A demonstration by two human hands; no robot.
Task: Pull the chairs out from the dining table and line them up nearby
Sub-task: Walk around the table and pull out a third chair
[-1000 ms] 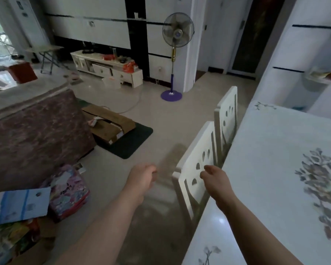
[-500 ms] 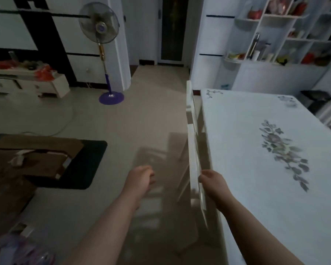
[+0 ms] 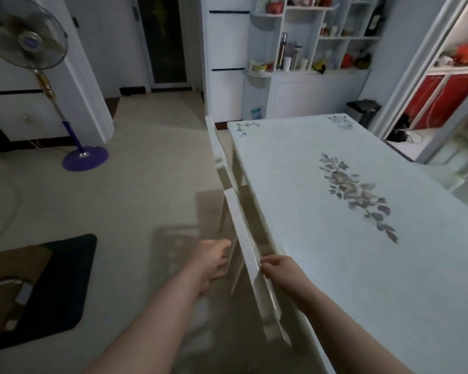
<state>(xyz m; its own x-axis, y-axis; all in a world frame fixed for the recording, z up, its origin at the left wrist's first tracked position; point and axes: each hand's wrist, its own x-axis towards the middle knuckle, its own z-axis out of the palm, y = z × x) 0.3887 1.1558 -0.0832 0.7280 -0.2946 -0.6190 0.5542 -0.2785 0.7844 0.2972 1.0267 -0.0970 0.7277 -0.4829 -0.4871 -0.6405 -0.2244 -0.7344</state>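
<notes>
Right grip (image 3: 278, 268) tight on the near chair (image 3: 241, 233) — left grip (image 3: 214, 259) slack beside it.

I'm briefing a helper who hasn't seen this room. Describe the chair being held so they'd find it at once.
Find the white table with the flower print. Two white chairs stand along its left edge. It is the near chair, whose top rail the right hand pinches; the far chair is untouched.
</notes>
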